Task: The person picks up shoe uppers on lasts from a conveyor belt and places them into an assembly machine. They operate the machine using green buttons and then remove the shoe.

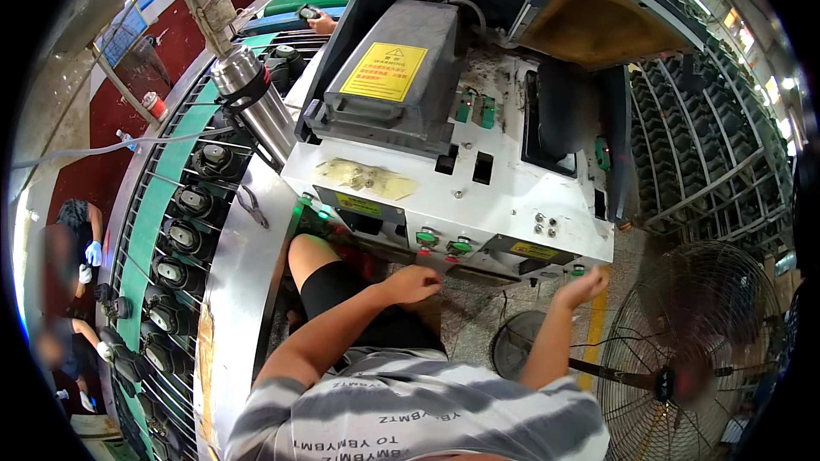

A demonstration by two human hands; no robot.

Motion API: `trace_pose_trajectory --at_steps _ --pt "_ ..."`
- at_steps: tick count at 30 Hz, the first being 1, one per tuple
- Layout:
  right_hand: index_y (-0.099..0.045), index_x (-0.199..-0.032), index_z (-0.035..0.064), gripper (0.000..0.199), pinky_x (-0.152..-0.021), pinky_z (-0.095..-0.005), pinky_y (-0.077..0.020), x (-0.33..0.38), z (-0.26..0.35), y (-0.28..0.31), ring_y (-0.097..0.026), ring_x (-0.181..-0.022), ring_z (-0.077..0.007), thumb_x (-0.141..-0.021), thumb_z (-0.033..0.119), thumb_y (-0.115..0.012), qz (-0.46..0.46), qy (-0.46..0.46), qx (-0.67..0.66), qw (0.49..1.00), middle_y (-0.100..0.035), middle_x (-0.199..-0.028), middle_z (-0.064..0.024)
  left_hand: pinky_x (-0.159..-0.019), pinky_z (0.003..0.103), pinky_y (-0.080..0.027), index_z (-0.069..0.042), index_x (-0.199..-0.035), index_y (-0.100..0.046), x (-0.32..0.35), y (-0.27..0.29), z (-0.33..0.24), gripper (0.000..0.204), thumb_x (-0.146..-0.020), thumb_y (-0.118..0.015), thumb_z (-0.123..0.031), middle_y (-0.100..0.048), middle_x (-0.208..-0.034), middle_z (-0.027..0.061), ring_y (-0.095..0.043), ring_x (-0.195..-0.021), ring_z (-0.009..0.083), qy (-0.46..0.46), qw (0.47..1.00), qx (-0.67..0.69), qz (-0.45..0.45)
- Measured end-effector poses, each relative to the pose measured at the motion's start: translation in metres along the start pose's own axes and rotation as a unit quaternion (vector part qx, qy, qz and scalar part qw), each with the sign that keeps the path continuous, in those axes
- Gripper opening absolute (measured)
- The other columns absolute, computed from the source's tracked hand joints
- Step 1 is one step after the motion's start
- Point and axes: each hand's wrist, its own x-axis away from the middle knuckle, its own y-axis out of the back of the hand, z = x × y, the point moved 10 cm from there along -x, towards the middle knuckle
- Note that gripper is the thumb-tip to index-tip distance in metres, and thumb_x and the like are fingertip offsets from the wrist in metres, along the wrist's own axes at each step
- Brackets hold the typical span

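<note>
Both bare forearms are stretched forward. The left hand [412, 283] is held palm down with fingers curled. The right hand [583, 288] is raised, fingers loosely bent, nothing gripped.

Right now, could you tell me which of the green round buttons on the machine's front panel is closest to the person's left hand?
The left green button is closest, just above the left hand; the other green button sits further right.

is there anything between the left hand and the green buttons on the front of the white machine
Nothing visible. The left hand sits just under the machine's front panel, with open space up to the two green buttons. The right hand is off to the side, near the panel's lower right corner, clear of that path.
</note>
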Motion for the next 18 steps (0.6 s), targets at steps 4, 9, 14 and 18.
trace_pose_trajectory --at_steps 4,9,14,18 --pt "-0.041 -0.078 0.0110 0.025 -0.061 -0.0335 -0.0375 -0.013 -0.080 -0.014 -0.041 -0.065 -0.0156 -0.088 0.028 -0.056 0.164 -0.309 -0.217 0.911 -0.041 -0.071 -0.0015 -0.078 0.038 -0.050 -0.003 -0.097 -0.067 -0.073 0.011 -0.030 0.024 -0.089 -0.055 -0.022 -0.069 -0.093 0.0155 -0.066 -0.085 0.0313 0.071 0.995 0.028 -0.065" --pt "-0.037 -0.070 0.0152 0.025 -0.051 -0.0333 -0.0284 -0.005 -0.071 -0.005 -0.030 -0.054 -0.0138 -0.088 0.019 -0.053 0.174 -0.239 -0.091 0.951 -0.033 -0.061 0.0002 -0.074 0.039 -0.049 -0.003 -0.096 -0.067 -0.047 0.013 -0.001 0.025 -0.091 -0.053 -0.024 -0.068 -0.088 0.0150 -0.064 -0.082 0.0322 0.052 0.994 0.057 -0.075" --pt "-0.048 -0.074 0.0080 0.015 -0.054 -0.0278 -0.0333 0.142 -0.087 -0.056 -0.038 -0.057 -0.0086 -0.085 0.011 -0.057 0.397 -0.053 0.101 0.911 -0.043 -0.064 0.0020 -0.072 0.031 -0.052 0.001 -0.092 -0.068 0.092 0.086 0.084 0.018 -0.089 -0.058 -0.013 -0.069 -0.082 0.0106 -0.065 -0.078 0.0160 0.142 0.929 0.142 -0.311" --pt "-0.050 -0.076 0.0032 0.016 -0.060 -0.0235 -0.0356 0.325 -0.080 -0.118 -0.042 -0.066 -0.0061 -0.082 0.004 -0.064 0.644 0.069 0.068 0.759 -0.046 -0.071 0.0022 -0.066 0.031 -0.050 -0.001 -0.088 -0.070 0.275 0.140 0.145 0.022 -0.089 -0.057 -0.019 -0.068 -0.073 0.0095 -0.064 -0.068 0.0171 0.232 0.800 0.062 -0.550"
